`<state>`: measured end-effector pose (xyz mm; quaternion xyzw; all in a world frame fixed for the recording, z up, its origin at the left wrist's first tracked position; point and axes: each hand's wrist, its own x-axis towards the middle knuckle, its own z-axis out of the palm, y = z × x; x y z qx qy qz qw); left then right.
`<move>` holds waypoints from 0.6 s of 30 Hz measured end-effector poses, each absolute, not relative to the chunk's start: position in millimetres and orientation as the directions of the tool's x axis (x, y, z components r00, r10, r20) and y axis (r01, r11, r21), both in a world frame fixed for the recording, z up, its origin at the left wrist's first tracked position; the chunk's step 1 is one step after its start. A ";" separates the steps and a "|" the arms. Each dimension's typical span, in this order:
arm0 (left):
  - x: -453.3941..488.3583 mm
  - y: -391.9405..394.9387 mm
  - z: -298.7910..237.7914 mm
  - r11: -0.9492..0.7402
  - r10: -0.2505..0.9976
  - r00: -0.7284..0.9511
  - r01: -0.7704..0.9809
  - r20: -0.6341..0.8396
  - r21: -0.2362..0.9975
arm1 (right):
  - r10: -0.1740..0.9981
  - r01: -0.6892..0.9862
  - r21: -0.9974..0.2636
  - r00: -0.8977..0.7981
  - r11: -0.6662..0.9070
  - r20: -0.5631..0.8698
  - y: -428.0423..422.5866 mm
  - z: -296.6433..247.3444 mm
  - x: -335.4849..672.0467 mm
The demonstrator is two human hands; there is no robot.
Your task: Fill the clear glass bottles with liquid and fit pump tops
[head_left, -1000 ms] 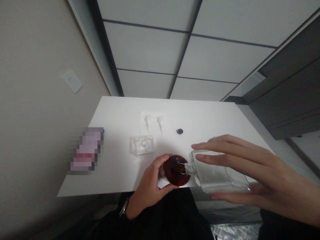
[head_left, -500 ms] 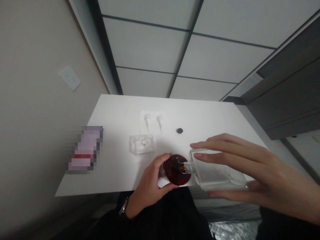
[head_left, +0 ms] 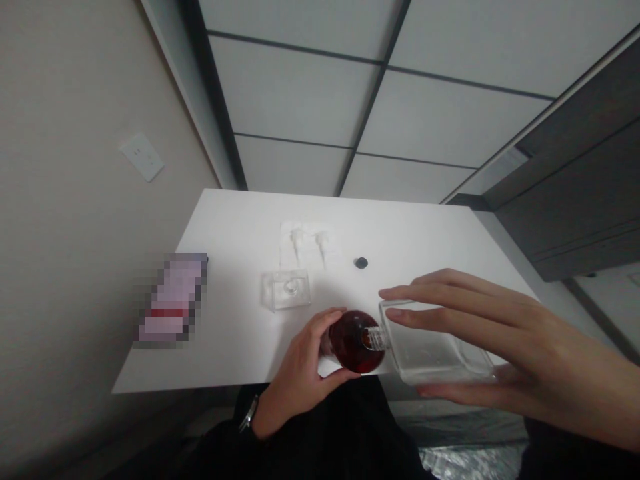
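My left hand point(head_left: 303, 363) is wrapped round a dark amber bottle point(head_left: 350, 343) close to the table's front edge. In my right hand point(head_left: 505, 333), a clear square bottle point(head_left: 435, 350) lies tipped on its side, its threaded neck pointing left at the mouth of the amber bottle. Whether liquid passes between the two mouths I cannot make out. A second clear square bottle point(head_left: 290, 293) stands on the table to the left, its round opening facing up. Behind it lie two white pump heads point(head_left: 297, 241), and a small dark cap point(head_left: 361, 263) is to their right.
The white table point(head_left: 225, 233) carries all these things. On its left side lies a pinkish, pixelated object point(head_left: 173, 297). A wall with a power socket point(head_left: 142, 157) borders the left, and pale panels point(head_left: 300, 100) rise behind the table.
Both hands keep their grips on the two bottles, mouth to mouth. The whole scene has shifted very slightly right in view.
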<state>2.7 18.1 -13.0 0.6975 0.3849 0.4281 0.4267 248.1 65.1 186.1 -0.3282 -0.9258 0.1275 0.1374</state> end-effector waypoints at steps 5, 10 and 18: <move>1.7 17.5 -15.4 -0.317 0.907 0.343 0.175 0.244 0.932 | 0.642 0.575 -0.319 -0.749 0.753 0.164 63.6 187.3 247.9; 1.9 18.2 -14.2 -0.325 0.903 0.344 0.163 0.256 0.932 | 0.637 0.576 -0.308 -0.755 0.757 0.153 64.0 188.9 246.3; 2.7 17.6 -13.5 -0.325 0.907 0.334 0.160 0.258 0.932 | 0.598 0.571 -0.191 -0.788 0.798 0.144 65.9 197.3 238.1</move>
